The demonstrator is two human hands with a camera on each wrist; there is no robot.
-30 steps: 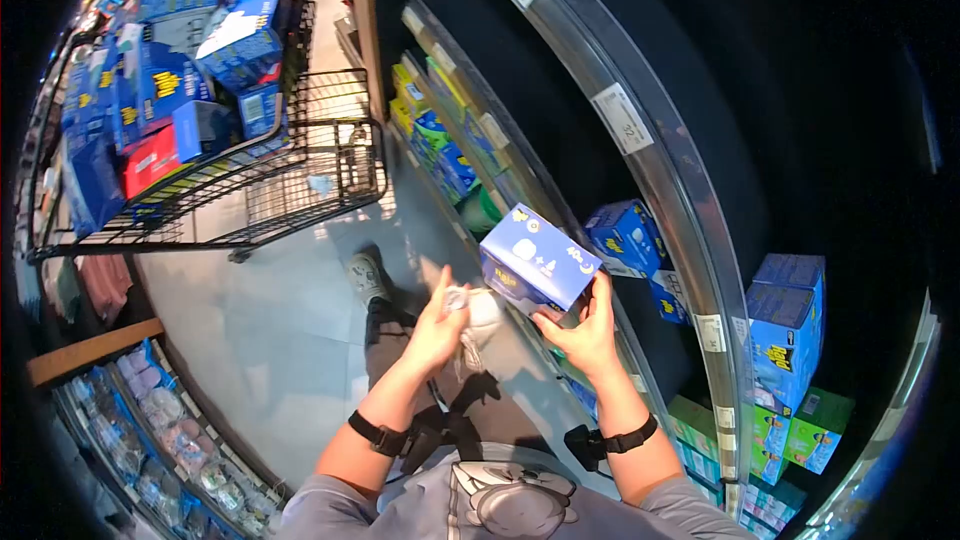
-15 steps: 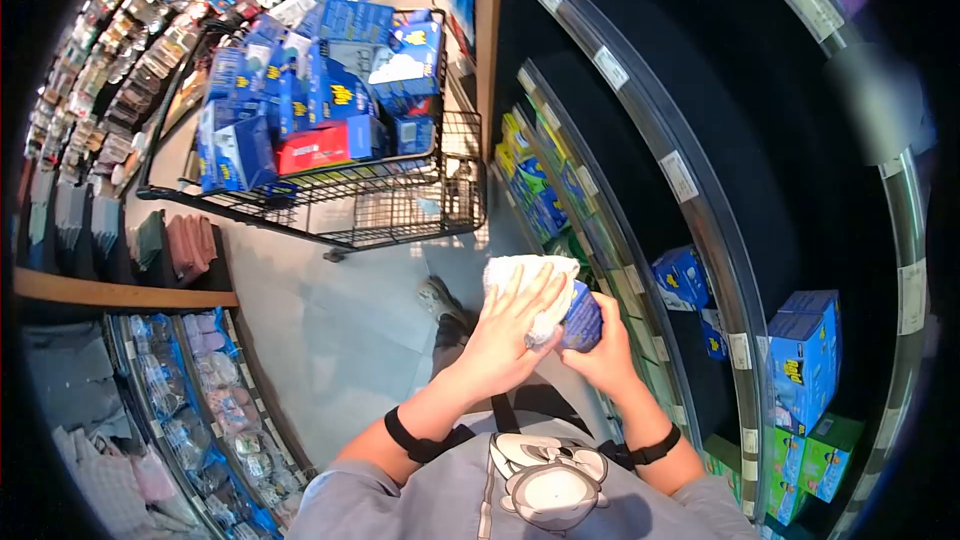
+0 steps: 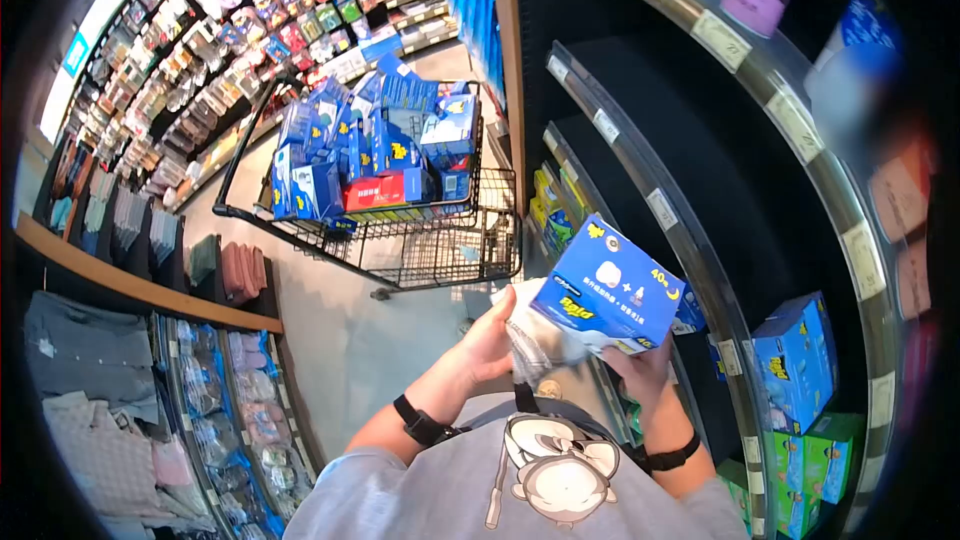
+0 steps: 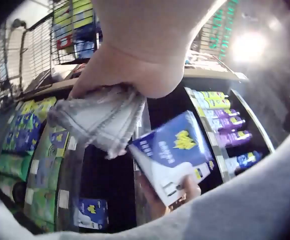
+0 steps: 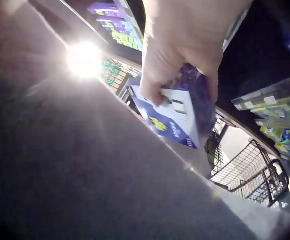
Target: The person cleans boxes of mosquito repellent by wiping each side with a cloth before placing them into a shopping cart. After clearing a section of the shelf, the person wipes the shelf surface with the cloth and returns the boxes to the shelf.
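Right hand (image 3: pixel 640 372) clutching blue box (image 3: pixel 610 290) from beneath, held up at chest height. Left hand (image 3: pixel 490 345) bunched around grey cloth (image 3: pixel 530 345) just beside the box. Beyond, cart (image 3: pixel 440 240) heaped with blue boxes; shelves (image 3: pixel 700 240) at right.

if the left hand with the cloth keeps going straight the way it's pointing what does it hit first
Most likely the blue box held up by the right hand. The left hand grips the cloth right beside it, though depth is hard to judge.
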